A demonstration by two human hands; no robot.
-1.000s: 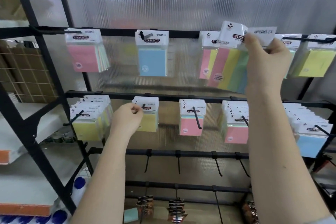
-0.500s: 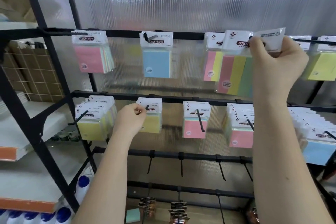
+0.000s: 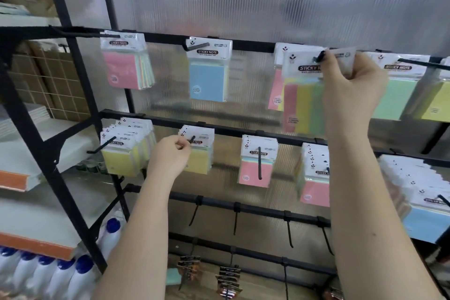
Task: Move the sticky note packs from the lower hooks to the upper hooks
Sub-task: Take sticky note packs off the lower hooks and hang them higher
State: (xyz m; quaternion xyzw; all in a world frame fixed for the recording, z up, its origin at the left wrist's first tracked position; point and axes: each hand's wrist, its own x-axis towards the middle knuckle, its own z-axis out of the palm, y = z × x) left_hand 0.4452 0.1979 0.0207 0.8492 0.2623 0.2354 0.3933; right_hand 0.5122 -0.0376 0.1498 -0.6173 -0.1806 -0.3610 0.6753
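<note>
My right hand (image 3: 350, 80) pinches the white header of a striped pink, yellow and green sticky note pack (image 3: 302, 102) at an upper hook (image 3: 319, 56), in front of another pack hanging there. My left hand (image 3: 170, 156) grips the header of a yellow sticky note pack (image 3: 199, 153) on a lower hook (image 3: 192, 139). On the upper rail (image 3: 253, 46) hang a pink pack (image 3: 121, 66) and a blue pack (image 3: 207, 75). The lower rail (image 3: 231, 131) carries a yellow stack (image 3: 121, 153), a pink pack (image 3: 255, 165) and further stacks to the right.
Empty black hooks (image 3: 289, 229) stick out from two rails below. Clip packs (image 3: 229, 280) hang at the bottom. A black frame post (image 3: 36, 129) stands left, with white shelves and blue-capped bottles (image 3: 60, 277) beyond. Ribbed translucent panel (image 3: 267, 2) backs the rack.
My right hand has brought the striped pack's header level with the upper hook and closer to it. My left hand stays on the yellow pack's header.
</note>
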